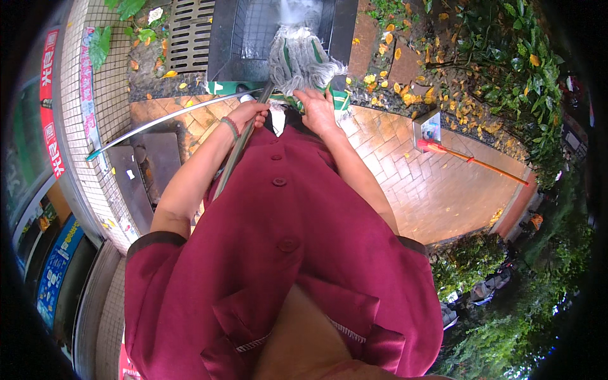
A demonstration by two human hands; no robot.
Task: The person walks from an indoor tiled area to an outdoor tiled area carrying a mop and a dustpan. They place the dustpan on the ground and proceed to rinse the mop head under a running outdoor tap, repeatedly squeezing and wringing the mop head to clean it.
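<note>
My left hand is closed around the metal pole of a mop; the pole slants down beside my maroon shirt. The mop head, of wet grey strands with green strips, hangs over the near rim of a tiled basin. Water runs at its far side. My right hand touches the near ends of the strands; whether its fingers grip them is hidden. A second, silver pole with a teal end crosses just beyond my left hand. Green material with white marks lies below the mop head.
A slotted drain grate adjoins the basin at the left. A white-tiled wall runs along the left side. On the right, a red-handled tool lies by a small box-like stand. Fallen leaves and shrubs border the wet brick paving.
</note>
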